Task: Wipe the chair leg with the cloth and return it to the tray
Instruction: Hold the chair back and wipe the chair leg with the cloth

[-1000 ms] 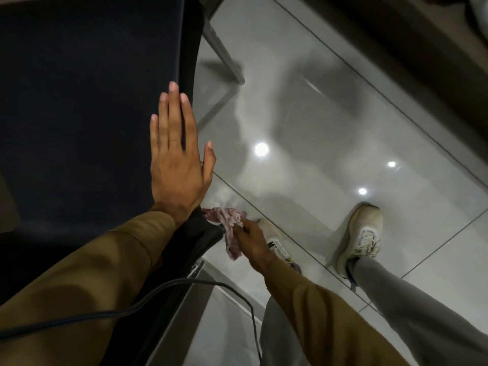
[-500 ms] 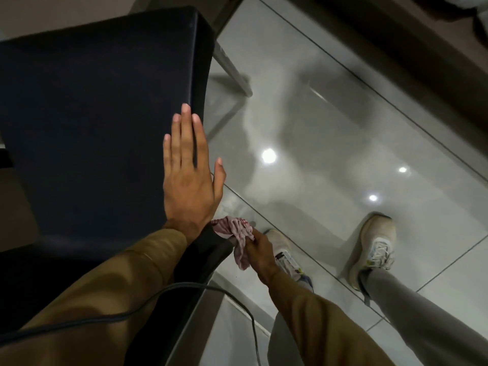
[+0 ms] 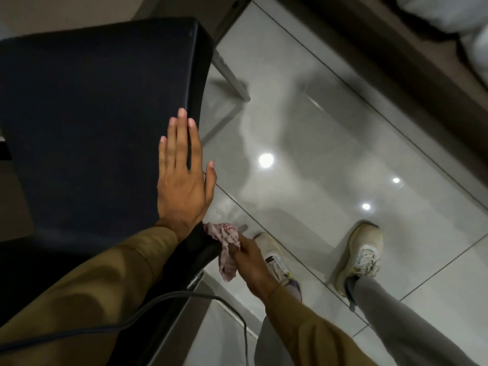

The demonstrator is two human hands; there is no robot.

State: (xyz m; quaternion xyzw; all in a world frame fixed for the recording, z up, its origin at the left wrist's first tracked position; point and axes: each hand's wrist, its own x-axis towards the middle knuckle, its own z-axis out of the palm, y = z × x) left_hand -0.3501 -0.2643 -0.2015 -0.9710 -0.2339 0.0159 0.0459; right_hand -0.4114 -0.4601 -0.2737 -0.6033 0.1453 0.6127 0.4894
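my left hand (image 3: 182, 178) lay flat and open on the chair seat (image 3: 92, 122). my right hand (image 3: 248, 262), the nearer 1, gripped the pink cloth (image 3: 224, 241) just below the seat edge; the chair leg beneath was mostly hidden, the tray unseen.

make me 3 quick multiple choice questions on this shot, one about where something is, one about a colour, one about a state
1. Where does the left hand lie?
A. on the chair seat
B. on the floor
C. on a shoe

2. What colour is the cloth?
A. blue
B. pink
C. green

3. How is the right hand?
A. open and empty
B. flat on the seat
C. closed on the cloth

Answers:
1. A, its palm lies flat by the seat's right edge.
2. B, the crumpled fabric looks pale pink.
3. C, its fingers grip the cloth below the seat edge.
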